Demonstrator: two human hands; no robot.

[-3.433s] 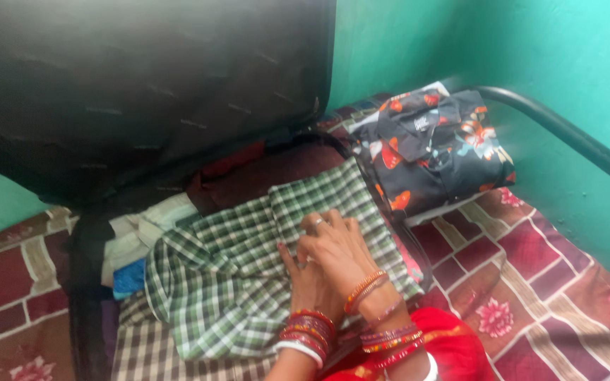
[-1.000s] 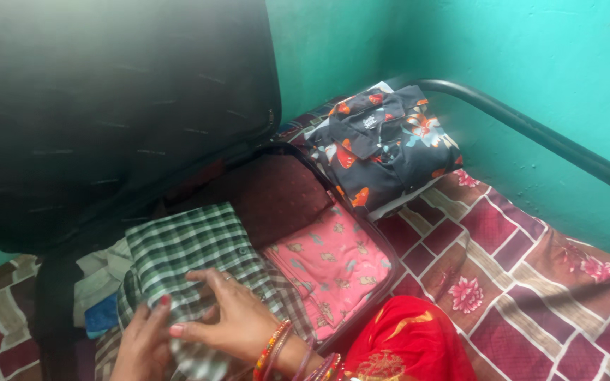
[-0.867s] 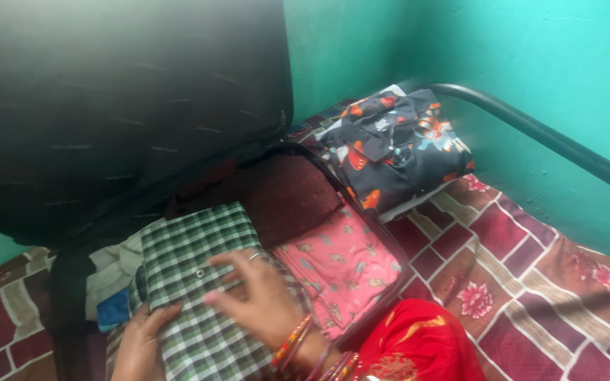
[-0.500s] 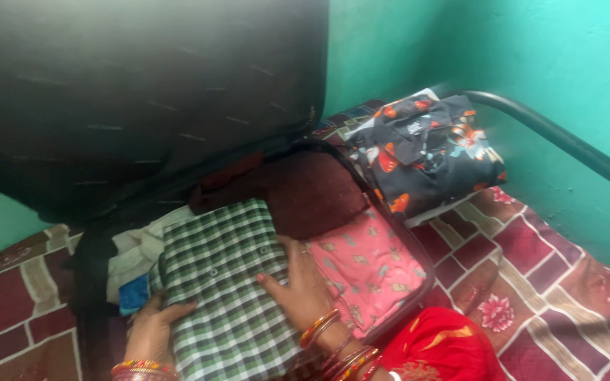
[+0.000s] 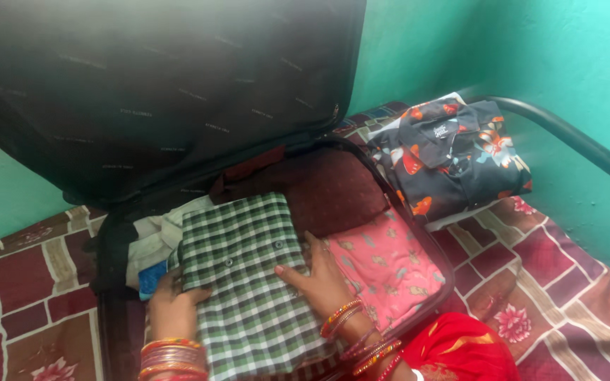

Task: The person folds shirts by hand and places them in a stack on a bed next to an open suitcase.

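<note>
**Hidden, cropped and blurred**

The raised black fabric suitcase lid runs past the top edge, and its small printed lining marks are too blurred to read. The folded green-and-white checked shirt covers most garments beneath. Both forearms leave the bottom edge. The black metal bed rail is motion-blurred and cut off at right.

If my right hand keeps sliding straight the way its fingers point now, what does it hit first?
The right hand lies flat on the green checked shirt, fingers pointing left across it. It would probably cross more of that shirt first, then the left hand.
</note>
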